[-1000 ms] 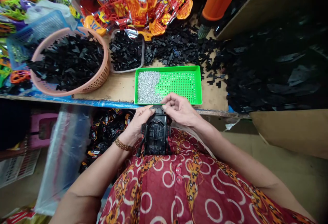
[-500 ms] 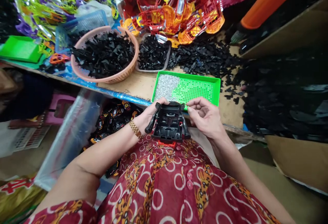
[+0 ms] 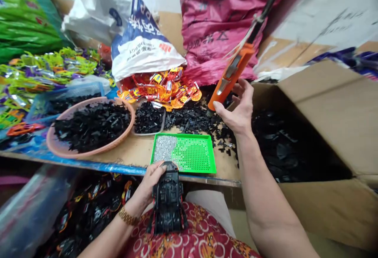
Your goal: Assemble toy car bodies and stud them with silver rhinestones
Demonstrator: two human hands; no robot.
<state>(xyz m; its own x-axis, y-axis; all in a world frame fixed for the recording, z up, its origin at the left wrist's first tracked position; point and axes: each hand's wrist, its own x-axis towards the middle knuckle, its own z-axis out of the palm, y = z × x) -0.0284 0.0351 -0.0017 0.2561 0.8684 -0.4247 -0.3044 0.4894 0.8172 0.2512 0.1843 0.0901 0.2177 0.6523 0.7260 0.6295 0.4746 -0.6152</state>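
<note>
My left hand (image 3: 149, 185) is closed on the top end of a black plastic toy car chassis (image 3: 167, 201), held over my lap with its underside toward me. Up at the right, my right hand (image 3: 240, 110) is at an orange electric screwdriver (image 3: 233, 73) hanging from a black cord. Its thumb and fingers are spread around the lower body, the thumb at the bottom end; whether they touch is unclear. Just beyond the chassis lies a green perforated tray (image 3: 211, 153) with small silver screws (image 3: 163, 148) heaped in its left part.
A pink basket (image 3: 91, 152) and a clear tub (image 3: 163, 122) hold black plastic pieces. Behind are orange-red car shells (image 3: 165, 89), a white sack (image 3: 141, 41) and a magenta sack (image 3: 203, 26). A cardboard box (image 3: 325, 120) with dark parts stands at right.
My right hand has left the chassis and reached up to the screwdriver. My left hand has turned the chassis more lengthwise. The view has tilted up and shifted right.
</note>
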